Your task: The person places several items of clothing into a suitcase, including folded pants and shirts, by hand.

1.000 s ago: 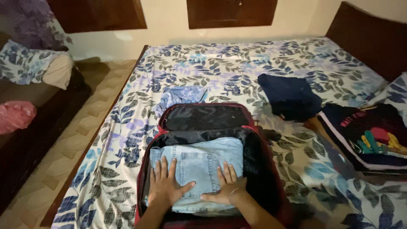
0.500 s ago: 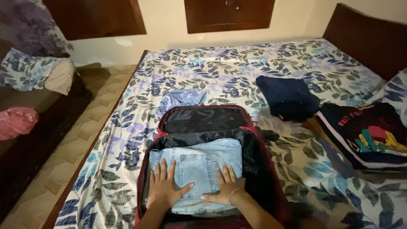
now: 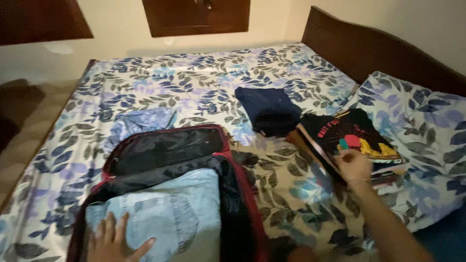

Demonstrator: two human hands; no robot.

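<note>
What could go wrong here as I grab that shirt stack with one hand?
The right hand grips only the near edge of the shirt stack, so the pile may slide apart or unfold when pulled. The left hand alone presses the jeans, which already fill much of the suitcase; more clothes may not fit flat.

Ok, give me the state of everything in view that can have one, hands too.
suitcase: open on the bed, lid laid back
light blue jeans: folded, lying flat inside the suitcase
left hand: open, flat on the jeans
right hand: on the edge of the black printed shirt, grip unclear
black printed shirt: folded, top of a stack
navy garment: folded, on the bedsheet
blue patterned cloth: loosely folded behind the suitcase
</note>
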